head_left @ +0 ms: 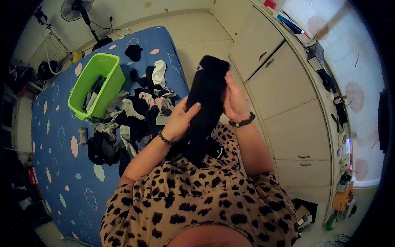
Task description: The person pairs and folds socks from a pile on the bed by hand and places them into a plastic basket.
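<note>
A long black sock (207,88) with a small white mark near its upper end is held up in front of my chest. My left hand (180,119) is closed on its left side, thumb lying across the front. Against the sock's right edge is my right hand (236,100), its fingertips partly hidden behind the fabric. Lower down, more black fabric (217,152) with a white logo rests on my lap. To the left, a loose pile of mixed socks (138,109) is spread over the bed, with a white sock (159,74) at its far end.
A green plastic bin (116,82) with a few folded dark and light pieces inside stands on the blue patterned bed (61,164). A lone dark sock (133,52) lies near the bed's far edge. Cabinets (288,90) line the right, and a fan (78,10) stands behind.
</note>
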Action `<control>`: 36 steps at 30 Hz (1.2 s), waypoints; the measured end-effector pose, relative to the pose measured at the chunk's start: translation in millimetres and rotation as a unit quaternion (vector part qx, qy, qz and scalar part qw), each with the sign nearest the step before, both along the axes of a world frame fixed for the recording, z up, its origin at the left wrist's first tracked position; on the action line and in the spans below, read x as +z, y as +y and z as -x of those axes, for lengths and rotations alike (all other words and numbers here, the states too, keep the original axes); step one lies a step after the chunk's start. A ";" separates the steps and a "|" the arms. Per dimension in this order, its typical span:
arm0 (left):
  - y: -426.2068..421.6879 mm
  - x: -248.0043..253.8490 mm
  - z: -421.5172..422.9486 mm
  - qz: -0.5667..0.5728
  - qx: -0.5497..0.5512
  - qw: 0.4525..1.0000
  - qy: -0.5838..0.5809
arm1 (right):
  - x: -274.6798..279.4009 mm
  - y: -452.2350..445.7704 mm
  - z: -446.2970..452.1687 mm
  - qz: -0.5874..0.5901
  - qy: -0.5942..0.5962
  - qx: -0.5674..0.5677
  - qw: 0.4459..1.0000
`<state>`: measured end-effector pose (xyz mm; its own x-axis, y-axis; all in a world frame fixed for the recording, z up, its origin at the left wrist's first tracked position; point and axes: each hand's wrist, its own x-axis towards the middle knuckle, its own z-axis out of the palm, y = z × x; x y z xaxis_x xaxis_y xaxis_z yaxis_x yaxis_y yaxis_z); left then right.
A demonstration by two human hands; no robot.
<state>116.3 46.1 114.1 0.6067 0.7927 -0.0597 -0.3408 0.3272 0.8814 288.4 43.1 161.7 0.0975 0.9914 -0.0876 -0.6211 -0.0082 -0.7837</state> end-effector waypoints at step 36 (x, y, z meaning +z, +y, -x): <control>-39.2 -130.7 13.5 0.058 0.078 0.982 0.163 | -200.4 -82.3 17.7 0.108 -0.360 0.083 0.923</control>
<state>102.9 6.9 -16.5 0.4116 0.8512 -0.3256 -0.1004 0.3974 0.9121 270.7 -39.2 -38.7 0.0556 0.9650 -0.2564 0.0836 -0.2604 -0.9619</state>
